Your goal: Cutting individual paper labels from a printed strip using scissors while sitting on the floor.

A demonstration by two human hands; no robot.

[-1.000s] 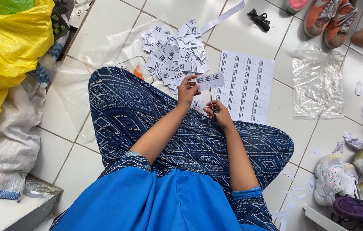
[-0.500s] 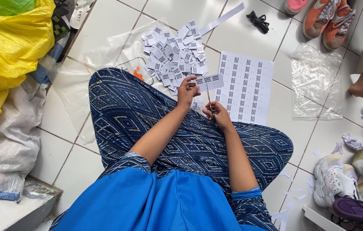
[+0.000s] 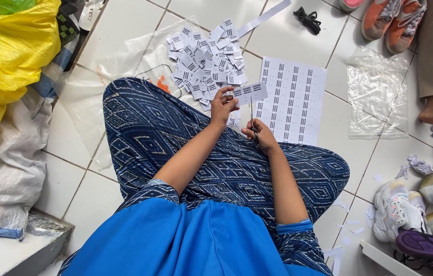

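Left hand [image 3: 222, 105] pinches label strip [image 3: 249, 93]; right hand [image 3: 260, 135] closed on scissors [image 3: 251, 115] just below it. Keep strip taut, cut between labels.

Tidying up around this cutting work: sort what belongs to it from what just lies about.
In use: left hand holding label strip; right hand with scissors; cut labels pile; label sheet.

Lying about: orange shoes, yellow bag, clear plastic bag, white sneaker.
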